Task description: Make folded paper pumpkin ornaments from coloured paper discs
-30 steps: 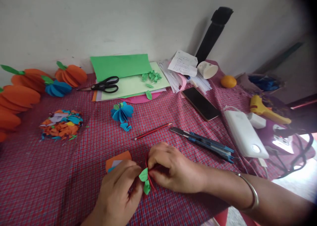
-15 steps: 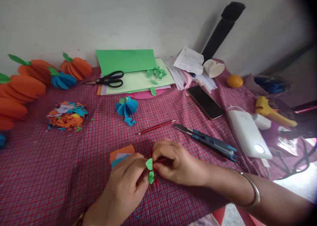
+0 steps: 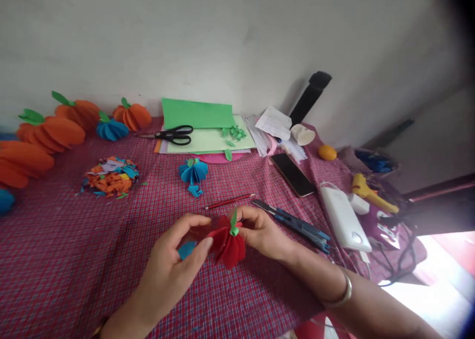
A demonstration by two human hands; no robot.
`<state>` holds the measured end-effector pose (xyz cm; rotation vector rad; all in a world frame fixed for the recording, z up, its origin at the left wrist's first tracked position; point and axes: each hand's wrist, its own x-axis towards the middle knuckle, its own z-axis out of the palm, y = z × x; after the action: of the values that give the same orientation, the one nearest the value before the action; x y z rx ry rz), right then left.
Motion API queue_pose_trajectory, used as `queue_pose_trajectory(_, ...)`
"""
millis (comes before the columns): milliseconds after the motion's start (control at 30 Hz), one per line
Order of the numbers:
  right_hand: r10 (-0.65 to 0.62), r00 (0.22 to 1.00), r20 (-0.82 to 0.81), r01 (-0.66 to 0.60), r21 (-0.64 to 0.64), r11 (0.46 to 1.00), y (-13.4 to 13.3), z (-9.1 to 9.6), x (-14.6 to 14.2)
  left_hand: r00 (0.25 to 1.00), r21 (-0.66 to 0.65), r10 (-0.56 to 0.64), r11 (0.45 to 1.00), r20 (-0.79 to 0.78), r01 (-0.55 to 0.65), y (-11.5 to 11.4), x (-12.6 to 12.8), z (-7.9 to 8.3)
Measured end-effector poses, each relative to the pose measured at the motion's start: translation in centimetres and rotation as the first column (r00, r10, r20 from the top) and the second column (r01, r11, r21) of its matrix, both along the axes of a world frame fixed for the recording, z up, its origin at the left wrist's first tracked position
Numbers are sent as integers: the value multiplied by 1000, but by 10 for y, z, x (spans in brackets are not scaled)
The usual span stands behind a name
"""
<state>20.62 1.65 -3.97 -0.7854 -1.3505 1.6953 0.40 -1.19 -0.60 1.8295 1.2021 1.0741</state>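
Observation:
A red paper pumpkin (image 3: 229,250) with fanned folds and a green paper leaf (image 3: 233,222) on top is held between both hands above the checked cloth. My left hand (image 3: 178,260) grips its left side, thumb in front and fingers behind. On the other side, my right hand (image 3: 261,232) pinches it beside the leaf; some of those fingertips are hidden. Behind the left hand, a blue paper piece (image 3: 187,250) shows partly. Just beyond the hands are a red pencil (image 3: 230,201) and a small blue paper pumpkin (image 3: 193,170).
Orange paper pumpkins (image 3: 55,133) line the back left, near a heap of paper scraps (image 3: 111,178). Scissors (image 3: 174,135) lie on coloured sheets (image 3: 208,140). At right are box cutters (image 3: 297,223), a phone (image 3: 292,174), a white power bank (image 3: 345,217) and a yellow glue gun (image 3: 374,194).
The pumpkin, earlier seen edge-on as a thin red strip with green leaves, now shows its spread red folds. Both hands have turned and opened around it. The camera view has shifted.

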Motion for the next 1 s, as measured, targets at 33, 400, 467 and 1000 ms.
queue_pose_trajectory(33,-15,1000,-5,15,-8,1000,1,0,1,997,84,79,993,-12,-78,-2,-4,0)
queue_pose_trajectory(400,-74,995,70,72,27,997,5,2,4,979,566,26,819,-203,96,-17,-5,-10)
queue_pose_trajectory(467,-76,992,104,69,68,995,5,3,4,985,539,29,840,-170,68,-15,-2,-15)
queue_pose_trajectory(1000,-60,986,158,21,238,971,1,2,4,968,277,-90,948,-235,155,-9,-10,-16)
